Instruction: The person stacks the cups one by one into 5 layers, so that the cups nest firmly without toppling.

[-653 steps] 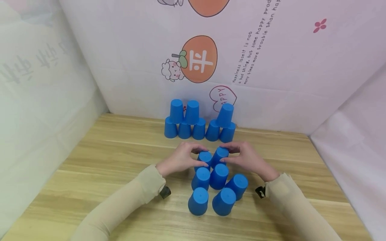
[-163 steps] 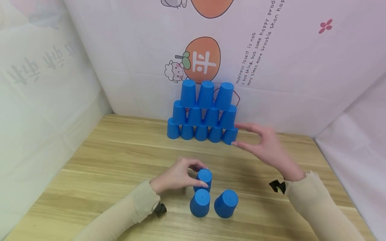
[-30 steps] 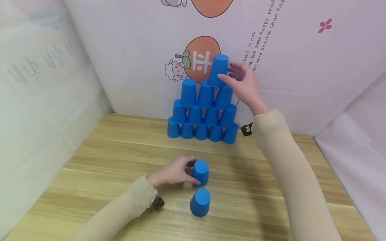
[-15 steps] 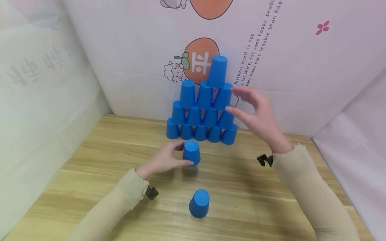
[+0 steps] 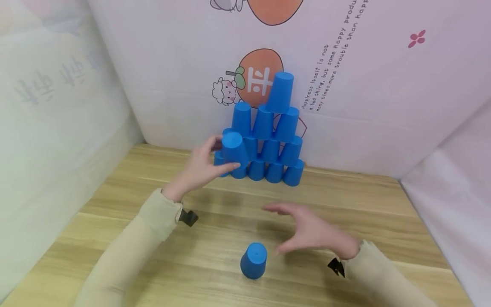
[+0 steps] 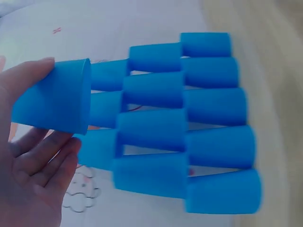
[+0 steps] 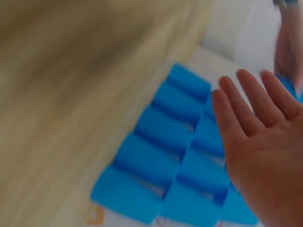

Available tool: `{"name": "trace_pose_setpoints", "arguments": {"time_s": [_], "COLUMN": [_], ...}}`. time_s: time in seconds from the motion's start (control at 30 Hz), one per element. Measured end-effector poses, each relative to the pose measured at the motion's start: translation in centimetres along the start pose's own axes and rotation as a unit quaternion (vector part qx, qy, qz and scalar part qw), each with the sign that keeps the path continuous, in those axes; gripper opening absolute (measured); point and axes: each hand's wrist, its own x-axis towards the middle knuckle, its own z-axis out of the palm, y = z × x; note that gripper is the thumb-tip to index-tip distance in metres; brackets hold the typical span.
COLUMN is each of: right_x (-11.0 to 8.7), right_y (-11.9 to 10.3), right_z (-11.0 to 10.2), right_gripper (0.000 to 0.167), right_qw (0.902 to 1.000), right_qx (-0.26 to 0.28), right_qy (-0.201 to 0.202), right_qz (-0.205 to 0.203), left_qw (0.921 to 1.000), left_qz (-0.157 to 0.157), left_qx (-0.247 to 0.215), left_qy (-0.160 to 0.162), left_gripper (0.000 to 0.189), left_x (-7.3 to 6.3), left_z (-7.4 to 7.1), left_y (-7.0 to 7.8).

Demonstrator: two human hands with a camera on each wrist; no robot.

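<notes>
In the head view my left hand (image 5: 197,168) pinches an upside-down blue plastic cup (image 5: 232,149) between thumb and fingers, raised in front of the left side of a cup pyramid. The left wrist view shows the same held cup (image 6: 54,97) with its rim towards the pyramid. My right hand (image 5: 308,228), thumb and fingers spread and holding nothing, hovers over the table to the right of one loose upside-down cup (image 5: 254,262). The pyramid rises in rows of blue cups, topped at the right by a single cup (image 5: 281,91) bridging two of the three below.
The pyramid's bottom row (image 5: 274,172) stands at the back of the wooden table (image 5: 345,187), close before a printed white cloth backdrop (image 5: 364,128). Another white cloth (image 5: 57,128) hangs along the left side. Small black devices (image 5: 189,217) sit at both wrists.
The pyramid has grown row by row from the nearer cups. Lately my right hand released the top cup and came down towards the loose cup, while my left hand lifted its cup towards the pyramid.
</notes>
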Motion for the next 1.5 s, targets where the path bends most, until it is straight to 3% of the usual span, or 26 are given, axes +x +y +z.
{"name": "trace_pose_setpoints", "arguments": {"time_s": [0.13,0.3,0.4,0.63,0.8,1.03,1.2,1.33,1.4,1.5], "right_x": [-0.1,0.3,0.4,0.4,0.4,0.3,0.5,0.8,1.2,2.0], "right_y": [-0.5,-0.9,-0.8,-0.1,-0.1,-0.3,-0.5,-0.8,-0.9,-1.8], "right_z": [2.2,3.5,3.9,5.1,5.5,5.4,4.0,1.4,-0.2,-2.7], "right_gripper": [0.090,0.086,0.083,0.078,0.068,0.050,0.049,0.051,0.051,0.052], "right_qw": [0.9972,0.9929,0.9900,0.9861,0.9860,0.9880,0.9935,0.9981,0.9948,0.9823], "right_qx": [0.038,0.071,0.089,0.094,0.087,0.095,0.087,0.056,0.057,0.088], "right_qy": [-0.064,-0.094,-0.107,-0.137,-0.142,-0.122,-0.074,0.025,0.083,0.164], "right_qz": [0.000,0.013,0.022,0.014,0.010,0.004,0.005,-0.002,-0.010,-0.018], "left_qw": [0.9989,0.9917,0.9882,0.9890,0.9906,0.9906,0.9906,0.9911,0.9914,0.9917], "left_qz": [0.007,0.037,0.024,-0.022,-0.056,-0.062,-0.067,-0.066,-0.063,-0.062], "left_qx": [-0.005,0.019,0.042,0.067,0.048,0.061,0.063,0.058,0.058,0.060], "left_qy": [0.047,0.121,0.145,0.130,0.116,0.106,0.101,0.101,0.099,0.096], "left_gripper": [0.068,0.066,0.069,0.073,0.074,0.075,0.074,0.072,0.072,0.072], "left_x": [2.1,5.8,7.8,11.2,12.4,13.5,13.7,13.8,13.8,13.9], "left_z": [-0.9,-1.9,-2.4,-2.1,-1.5,-0.7,-0.4,-0.3,-0.2,-0.2], "left_y": [1.5,2.9,3.6,4.5,4.0,3.7,3.8,3.8,3.8,3.7]}}
